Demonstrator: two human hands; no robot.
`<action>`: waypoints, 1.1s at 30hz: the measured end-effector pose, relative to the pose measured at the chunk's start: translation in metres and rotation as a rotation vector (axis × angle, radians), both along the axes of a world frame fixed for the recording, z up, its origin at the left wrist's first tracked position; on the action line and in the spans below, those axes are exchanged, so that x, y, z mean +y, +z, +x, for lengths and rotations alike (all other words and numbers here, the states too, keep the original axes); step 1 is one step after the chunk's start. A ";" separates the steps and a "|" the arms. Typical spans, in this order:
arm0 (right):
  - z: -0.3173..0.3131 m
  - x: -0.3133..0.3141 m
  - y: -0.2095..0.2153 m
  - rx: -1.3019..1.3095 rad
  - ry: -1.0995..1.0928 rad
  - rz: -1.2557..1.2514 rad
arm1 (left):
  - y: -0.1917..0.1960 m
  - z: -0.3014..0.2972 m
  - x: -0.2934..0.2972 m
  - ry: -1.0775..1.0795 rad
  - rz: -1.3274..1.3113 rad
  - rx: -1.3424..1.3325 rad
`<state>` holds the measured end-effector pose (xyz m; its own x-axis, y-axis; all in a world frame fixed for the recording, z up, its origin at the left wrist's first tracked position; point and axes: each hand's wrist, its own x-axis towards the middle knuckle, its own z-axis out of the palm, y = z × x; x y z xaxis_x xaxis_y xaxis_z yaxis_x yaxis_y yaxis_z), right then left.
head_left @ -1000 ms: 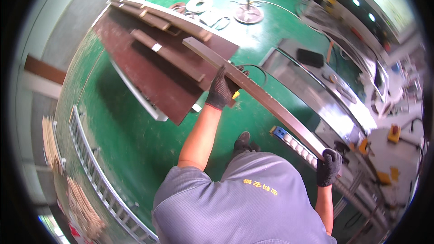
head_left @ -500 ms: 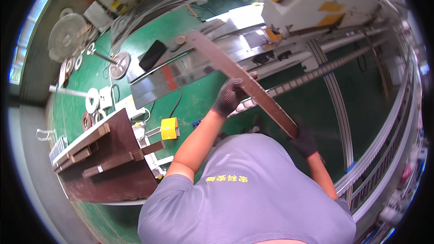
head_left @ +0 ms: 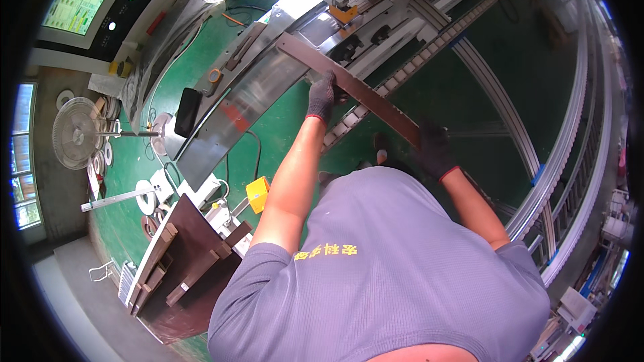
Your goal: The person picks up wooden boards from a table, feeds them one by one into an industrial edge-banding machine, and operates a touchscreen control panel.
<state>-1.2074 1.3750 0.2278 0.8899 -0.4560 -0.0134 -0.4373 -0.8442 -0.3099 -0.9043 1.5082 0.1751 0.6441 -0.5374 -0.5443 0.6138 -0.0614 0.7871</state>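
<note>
A long, narrow brown board runs slantwise in front of me, its far-left end over the edge of the metal machine bed; I cannot tell whether it touches the bed. My left hand, in a dark knit glove, grips the board's near side towards its far half, with the fingers curled under it. At the near-right end my gloved right hand is closed round the board; its fingers are partly lost in shadow. A black phone and a tape roll lie by the bed's left side.
At lower left, a brown panel table bears several brown strips. A yellow box-like part stands beside my left arm. Beyond the board runs a segmented rail, with curved metal framing on the right. A fan stands far left.
My view has turned, and the machine bed and table appear rotated. Both hands still hold the board, which sits higher in the picture, its far end closer against the bed.
</note>
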 end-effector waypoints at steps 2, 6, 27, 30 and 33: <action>0.057 0.011 0.051 0.060 0.078 0.175 | -0.005 -0.001 0.010 0.003 0.013 -0.009; 0.178 0.038 0.054 -0.409 0.307 0.225 | -0.048 0.027 0.010 -0.124 -0.007 -0.535; -0.294 0.045 -0.023 -0.031 -0.665 -0.269 | -0.003 0.024 0.000 0.062 0.024 -0.085; -0.373 0.041 0.040 0.888 -1.211 0.091 | -0.005 0.028 0.003 0.062 -0.038 -0.079; -0.418 0.010 0.028 0.566 -1.155 -0.157 | -0.020 0.039 0.008 0.002 -0.095 -0.178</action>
<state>-1.6254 1.3852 0.2557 -0.1288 -0.9827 -0.1334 -0.9698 0.0967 0.2237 -0.8654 1.5162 0.1556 0.7269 -0.5795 -0.3685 0.4646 0.0199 0.8853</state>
